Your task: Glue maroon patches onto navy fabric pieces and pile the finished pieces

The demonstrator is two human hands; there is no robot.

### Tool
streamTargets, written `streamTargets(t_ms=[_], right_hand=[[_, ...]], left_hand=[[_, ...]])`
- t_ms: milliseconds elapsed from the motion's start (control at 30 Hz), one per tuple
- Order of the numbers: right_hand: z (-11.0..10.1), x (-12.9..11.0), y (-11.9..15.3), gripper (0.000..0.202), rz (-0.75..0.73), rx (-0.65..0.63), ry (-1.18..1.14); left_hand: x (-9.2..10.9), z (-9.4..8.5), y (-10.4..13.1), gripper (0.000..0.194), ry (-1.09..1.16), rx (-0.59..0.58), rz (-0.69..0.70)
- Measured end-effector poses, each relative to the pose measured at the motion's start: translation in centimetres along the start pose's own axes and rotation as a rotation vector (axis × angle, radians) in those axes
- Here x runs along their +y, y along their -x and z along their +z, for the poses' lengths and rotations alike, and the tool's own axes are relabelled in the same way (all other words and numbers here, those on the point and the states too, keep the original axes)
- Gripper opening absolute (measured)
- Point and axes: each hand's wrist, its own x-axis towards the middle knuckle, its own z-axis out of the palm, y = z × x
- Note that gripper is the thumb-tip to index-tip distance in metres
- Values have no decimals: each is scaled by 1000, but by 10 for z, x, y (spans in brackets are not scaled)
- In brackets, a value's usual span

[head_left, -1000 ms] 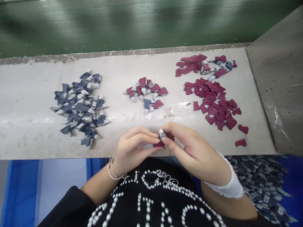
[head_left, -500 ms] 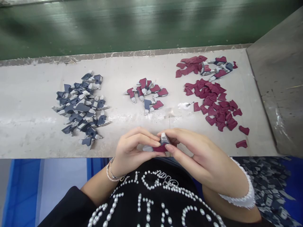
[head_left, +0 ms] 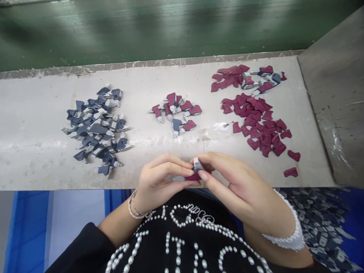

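Close to the table's front edge, a small grey plastic part with a maroon piece on it (head_left: 193, 176) is pinched between both hands. My left hand (head_left: 163, 172) is closed round its left end, thumb below and fingers above. From the other side, my right hand (head_left: 227, 178) presses it with thumb and fingers, and a light grey tip sticks up between the hands. The fingers cover much of the part. Just beyond the hands lies a small cluster of grey parts with maroon pieces (head_left: 186, 106).
On the left is a pile of blue-grey and light grey parts (head_left: 96, 129). Loose maroon pieces (head_left: 253, 117) are spread on the right of the white table (head_left: 159, 79). A metal panel (head_left: 338, 102) borders the right side. Blue bins (head_left: 30, 227) stand below the front edge.
Both hands stay almost in place and keep hold of the part. Nothing else on the table has visibly moved, apart from a slight shift of the camera.
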Motion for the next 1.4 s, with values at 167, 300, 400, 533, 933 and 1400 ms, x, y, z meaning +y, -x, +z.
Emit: streamTargets(t_ms=[167, 300, 400, 533, 933, 1400], right_hand=[[2, 3, -1, 13, 29, 0, -19], [4, 7, -2, 11, 0, -54, 17], [7, 9, -2, 23, -1, -49, 80], [12, 8, 1, 26, -21, 10, 216], [5, 12, 4, 43, -189, -87, 348], [9, 3, 1, 20, -169, -41, 231]], left_hand=[[-3, 1, 4, 27, 5, 11, -32], [-6, 3, 10, 30, 175, 45, -184], [-4, 0, 10, 29, 209, -7, -345], [4, -7, 4, 24, -30, -127, -425], [0, 3, 3, 18, 7, -62, -371], [18, -4, -4, 9, -119, -205, -372]])
